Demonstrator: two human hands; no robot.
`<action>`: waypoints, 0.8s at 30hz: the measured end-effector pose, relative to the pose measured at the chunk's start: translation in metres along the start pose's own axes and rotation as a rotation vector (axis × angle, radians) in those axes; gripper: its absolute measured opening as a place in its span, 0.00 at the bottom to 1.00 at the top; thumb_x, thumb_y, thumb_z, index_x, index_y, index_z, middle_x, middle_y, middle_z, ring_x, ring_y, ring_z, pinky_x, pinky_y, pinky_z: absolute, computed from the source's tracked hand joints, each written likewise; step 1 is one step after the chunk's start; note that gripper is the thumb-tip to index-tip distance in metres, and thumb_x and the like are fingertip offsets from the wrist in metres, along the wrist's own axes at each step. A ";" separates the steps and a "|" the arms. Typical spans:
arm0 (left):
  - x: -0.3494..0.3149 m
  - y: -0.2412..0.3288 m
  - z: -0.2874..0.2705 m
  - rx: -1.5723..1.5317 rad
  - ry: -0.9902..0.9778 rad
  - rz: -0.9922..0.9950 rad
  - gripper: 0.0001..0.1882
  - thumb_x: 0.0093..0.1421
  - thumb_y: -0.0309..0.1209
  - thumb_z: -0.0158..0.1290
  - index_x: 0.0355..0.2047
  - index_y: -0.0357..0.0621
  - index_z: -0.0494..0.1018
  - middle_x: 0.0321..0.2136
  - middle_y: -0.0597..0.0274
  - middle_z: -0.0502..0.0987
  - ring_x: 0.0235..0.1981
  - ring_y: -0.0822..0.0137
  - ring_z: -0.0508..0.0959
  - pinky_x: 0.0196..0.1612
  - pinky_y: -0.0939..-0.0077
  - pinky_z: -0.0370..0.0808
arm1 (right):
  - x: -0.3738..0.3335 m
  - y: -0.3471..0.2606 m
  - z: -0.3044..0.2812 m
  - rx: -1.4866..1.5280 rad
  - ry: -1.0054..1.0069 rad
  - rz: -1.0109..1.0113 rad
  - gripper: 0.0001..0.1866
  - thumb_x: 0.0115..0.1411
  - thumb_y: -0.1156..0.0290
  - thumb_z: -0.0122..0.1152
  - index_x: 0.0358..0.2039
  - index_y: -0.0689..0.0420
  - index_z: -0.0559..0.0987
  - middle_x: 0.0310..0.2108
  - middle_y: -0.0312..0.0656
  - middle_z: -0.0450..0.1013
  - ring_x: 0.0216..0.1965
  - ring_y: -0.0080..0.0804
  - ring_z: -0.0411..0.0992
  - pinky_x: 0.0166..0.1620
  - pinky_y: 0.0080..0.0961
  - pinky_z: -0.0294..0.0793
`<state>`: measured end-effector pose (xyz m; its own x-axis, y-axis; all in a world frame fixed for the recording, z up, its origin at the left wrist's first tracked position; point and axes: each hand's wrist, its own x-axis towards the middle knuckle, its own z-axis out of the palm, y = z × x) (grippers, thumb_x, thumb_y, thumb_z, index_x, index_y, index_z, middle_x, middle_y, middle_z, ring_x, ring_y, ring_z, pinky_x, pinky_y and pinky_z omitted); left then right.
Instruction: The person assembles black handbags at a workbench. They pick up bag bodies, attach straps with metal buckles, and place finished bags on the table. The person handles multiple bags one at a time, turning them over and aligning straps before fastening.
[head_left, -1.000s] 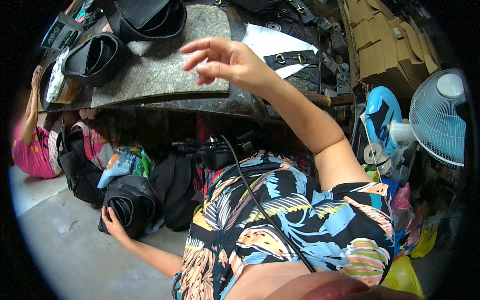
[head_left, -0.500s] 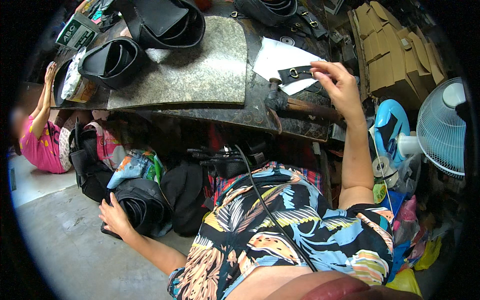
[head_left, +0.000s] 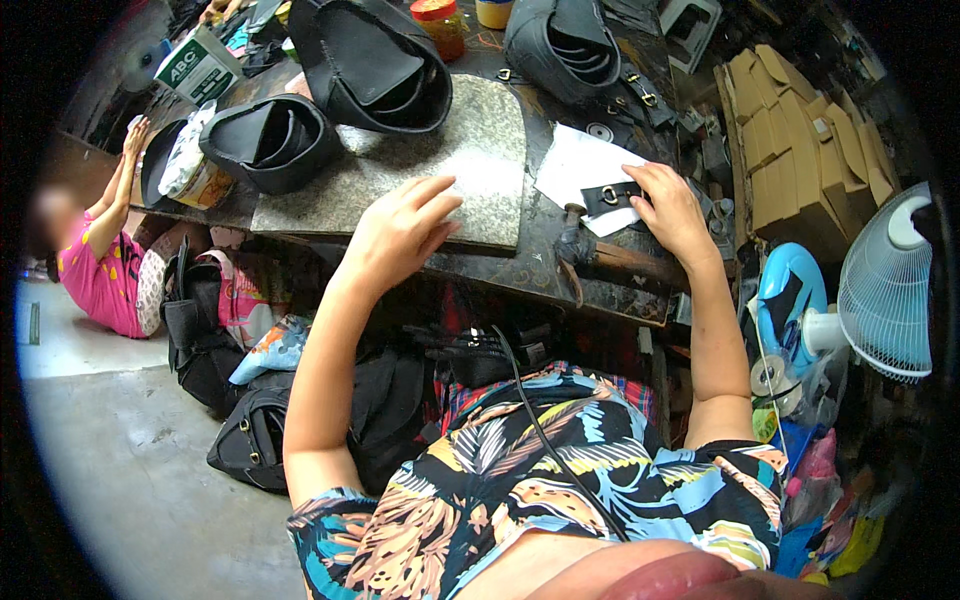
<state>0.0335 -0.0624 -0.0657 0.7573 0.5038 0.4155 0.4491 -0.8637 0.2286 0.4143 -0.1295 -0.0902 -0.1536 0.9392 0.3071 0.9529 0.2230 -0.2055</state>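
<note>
- The right hand (head_left: 668, 208) rests palm down on a black strap (head_left: 612, 196) with metal buckles; its fingers lie flat over the strap's right end, pressing rather than clamped round it.
- The strap lies on a white sheet (head_left: 575, 165) on the dark bench (head_left: 520, 270), just right of the stone slab (head_left: 440, 160). Its long axis runs roughly left to right, tilted slightly, with the free end pointing left toward the slab.
- The left hand (head_left: 400, 228) is open, fingers spread and loosely curved, over the slab's near edge; it holds nothing, and whether the fingertips touch the stone I cannot tell.
- The two hands are well apart, with the slab's right corner and the sheet between them.
- On the slab's far side sit two black bags (head_left: 372, 62), open side up; a third (head_left: 262, 140) is at its left end.
- A white fan (head_left: 888, 290) stands at the right.
- At the far left, another person in a pink top (head_left: 95, 285) has an arm raised to the bench.
</note>
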 end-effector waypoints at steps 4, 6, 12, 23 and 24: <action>0.035 -0.021 0.041 -0.130 -0.043 -0.094 0.21 0.61 0.35 0.58 0.53 0.41 0.73 0.55 0.48 0.73 0.56 0.47 0.71 0.59 0.58 0.69 | -0.009 0.007 -0.006 0.061 -0.008 0.044 0.21 0.53 0.77 0.64 0.50 0.57 0.78 0.38 0.45 0.73 0.45 0.45 0.71 0.51 0.38 0.71; 0.035 -0.026 0.055 -0.046 0.034 -0.040 0.24 0.58 0.39 0.61 0.52 0.40 0.73 0.54 0.49 0.74 0.55 0.48 0.71 0.59 0.57 0.67 | -0.012 0.010 -0.009 0.118 0.026 0.060 0.16 0.54 0.76 0.65 0.45 0.58 0.80 0.34 0.44 0.71 0.39 0.43 0.72 0.46 0.33 0.72; 0.031 -0.038 0.060 -0.198 0.025 -0.091 0.22 0.58 0.37 0.61 0.50 0.40 0.74 0.57 0.49 0.72 0.58 0.48 0.70 0.62 0.58 0.65 | -0.007 0.015 -0.012 0.602 0.092 0.372 0.09 0.61 0.75 0.61 0.41 0.62 0.80 0.35 0.38 0.78 0.37 0.20 0.73 0.42 0.23 0.73; 0.033 -0.032 0.057 -0.141 0.030 -0.095 0.22 0.57 0.38 0.62 0.48 0.39 0.75 0.56 0.51 0.73 0.57 0.49 0.71 0.60 0.58 0.67 | 0.028 0.000 0.001 0.334 0.022 0.128 0.08 0.61 0.70 0.61 0.39 0.55 0.82 0.34 0.48 0.80 0.34 0.45 0.79 0.38 0.34 0.75; 0.033 -0.033 0.058 -0.140 0.038 -0.083 0.22 0.56 0.38 0.62 0.48 0.39 0.75 0.55 0.51 0.73 0.57 0.49 0.71 0.60 0.58 0.67 | 0.029 0.002 -0.001 0.379 0.031 0.152 0.07 0.61 0.70 0.60 0.39 0.55 0.82 0.34 0.48 0.80 0.34 0.45 0.79 0.38 0.35 0.75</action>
<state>0.0714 -0.0169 -0.1104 0.7009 0.5751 0.4219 0.4373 -0.8138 0.3829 0.4120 -0.1026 -0.0809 -0.0049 0.9618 0.2737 0.7991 0.1683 -0.5771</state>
